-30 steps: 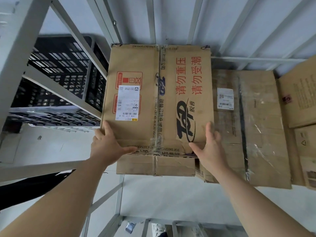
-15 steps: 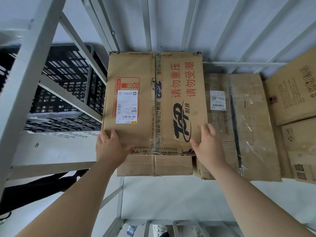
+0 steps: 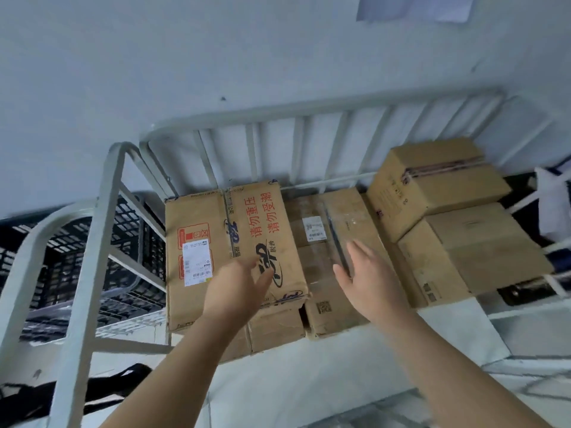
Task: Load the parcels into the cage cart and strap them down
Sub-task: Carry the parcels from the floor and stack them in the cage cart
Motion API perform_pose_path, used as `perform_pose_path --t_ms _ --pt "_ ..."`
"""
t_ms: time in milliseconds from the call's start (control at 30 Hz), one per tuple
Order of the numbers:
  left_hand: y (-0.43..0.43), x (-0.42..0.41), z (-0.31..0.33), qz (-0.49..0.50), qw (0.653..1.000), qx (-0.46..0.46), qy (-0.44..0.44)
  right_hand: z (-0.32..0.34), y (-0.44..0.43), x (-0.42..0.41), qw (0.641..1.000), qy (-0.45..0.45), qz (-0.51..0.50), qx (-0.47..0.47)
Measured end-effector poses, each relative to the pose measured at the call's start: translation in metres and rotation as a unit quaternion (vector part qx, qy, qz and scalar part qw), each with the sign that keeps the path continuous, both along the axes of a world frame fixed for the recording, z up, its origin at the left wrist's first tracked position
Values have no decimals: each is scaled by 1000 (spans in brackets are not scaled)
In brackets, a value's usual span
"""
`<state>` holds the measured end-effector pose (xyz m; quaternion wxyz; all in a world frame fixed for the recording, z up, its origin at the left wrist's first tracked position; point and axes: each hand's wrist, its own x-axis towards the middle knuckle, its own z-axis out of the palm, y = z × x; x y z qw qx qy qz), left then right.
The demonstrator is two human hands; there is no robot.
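Your left hand point(image 3: 238, 281) and right hand point(image 3: 363, 279) hover open and empty over the printed parcel point(image 3: 228, 251), stacked far left inside the cage cart point(image 3: 309, 109). Stiff cardboard, probably light; grip its side edges.

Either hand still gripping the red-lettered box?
No: both hands, left and right, hover open above the red-lettered box, grasping nothing.

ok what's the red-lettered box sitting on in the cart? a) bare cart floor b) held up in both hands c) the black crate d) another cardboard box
d: the red-lettered box lies on a lower cardboard box whose front shows beneath it; both hands are open and empty.
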<state>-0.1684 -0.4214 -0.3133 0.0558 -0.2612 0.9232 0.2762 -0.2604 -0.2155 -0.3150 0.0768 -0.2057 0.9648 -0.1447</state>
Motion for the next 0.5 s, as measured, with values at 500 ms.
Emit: perform_pose_path --t_ms 500 --pt "300 -15 144 -343 931 -22 122 153 294 112 960 94 -260 -36"
